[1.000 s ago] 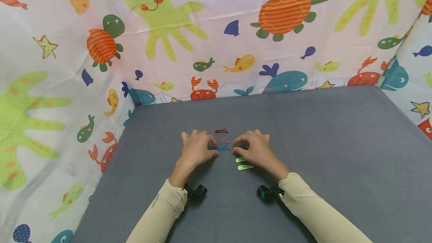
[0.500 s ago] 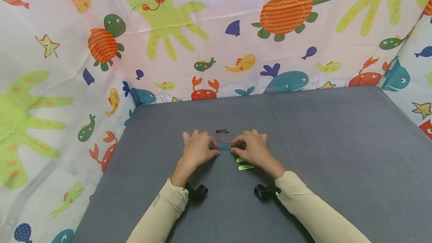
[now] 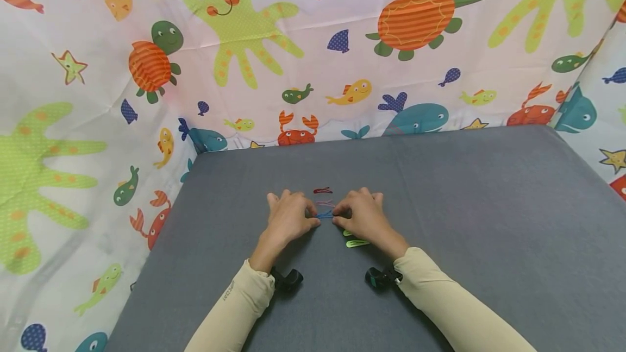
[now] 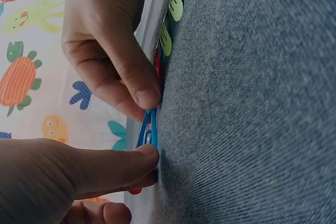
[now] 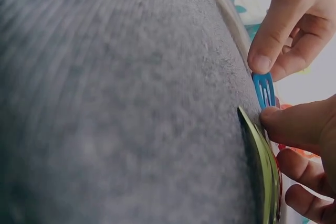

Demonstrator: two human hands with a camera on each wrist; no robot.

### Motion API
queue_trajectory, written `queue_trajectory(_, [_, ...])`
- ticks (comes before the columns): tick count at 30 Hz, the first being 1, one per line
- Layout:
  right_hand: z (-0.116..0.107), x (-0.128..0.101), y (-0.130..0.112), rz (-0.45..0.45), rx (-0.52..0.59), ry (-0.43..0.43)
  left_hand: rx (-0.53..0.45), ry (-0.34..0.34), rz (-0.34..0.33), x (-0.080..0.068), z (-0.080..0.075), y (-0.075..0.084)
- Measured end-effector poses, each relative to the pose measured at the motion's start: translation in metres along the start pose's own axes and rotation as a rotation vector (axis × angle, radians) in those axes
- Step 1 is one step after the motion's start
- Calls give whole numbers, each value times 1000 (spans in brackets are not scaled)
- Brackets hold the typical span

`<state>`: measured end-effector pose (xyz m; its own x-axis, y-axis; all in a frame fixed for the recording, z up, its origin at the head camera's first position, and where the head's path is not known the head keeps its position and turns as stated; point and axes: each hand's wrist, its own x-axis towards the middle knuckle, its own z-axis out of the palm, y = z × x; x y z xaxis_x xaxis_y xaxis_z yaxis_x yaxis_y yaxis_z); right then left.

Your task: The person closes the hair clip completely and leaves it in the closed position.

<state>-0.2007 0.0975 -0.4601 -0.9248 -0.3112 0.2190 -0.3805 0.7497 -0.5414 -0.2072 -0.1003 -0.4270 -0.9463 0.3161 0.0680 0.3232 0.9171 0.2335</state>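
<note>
A blue snap hair clip (image 3: pixel 325 215) lies between my two hands, just above the grey cloth. My left hand (image 3: pixel 289 217) pinches one end between thumb and finger. On its other end are the thumb and finger of my right hand (image 3: pixel 365 215), also pinching. The left wrist view shows the blue clip's arms (image 4: pixel 147 132) spread apart. Beyond it lie a pink hair clip (image 3: pixel 325 203) and a dark red one (image 3: pixel 323 190). Two light green clips (image 3: pixel 357 243) rest by my right hand, which partly covers them. A red clip (image 4: pixel 158 65) shows behind that hand.
Grey cloth (image 3: pixel 469 221) covers the table on all sides of the hands. A white curtain (image 3: pixel 337 10) printed with sea animals stands along the back and the sides. A black wrist camera (image 3: pixel 288 280) sits under each sleeve cuff.
My right hand has moved left from beside the red clip to the blue clip and now pinches its right end. The left hand has barely moved.
</note>
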Motion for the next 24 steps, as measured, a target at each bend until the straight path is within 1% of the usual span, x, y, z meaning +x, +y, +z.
queue_trajectory(6, [1, 2, -3, -3, -29, 14, -12, 31, 16, 0, 3, 0])
queue_trajectory(10, [2, 2, -3, -12, -17, 35, -20, 53, 34, 0, 5, 0])
queue_trajectory(18, [-3, 1, 3, -31, 34, 58, -29, 51, 41, 0, 6, 2])
queue_trajectory(20, [-5, 1, 5, -48, 43, 70, -33, 65, 53, 0, 6, 3])
queue_trajectory(24, [-11, -1, 11, -82, 74, 97, -38, 120, 86, 1, 5, 7])
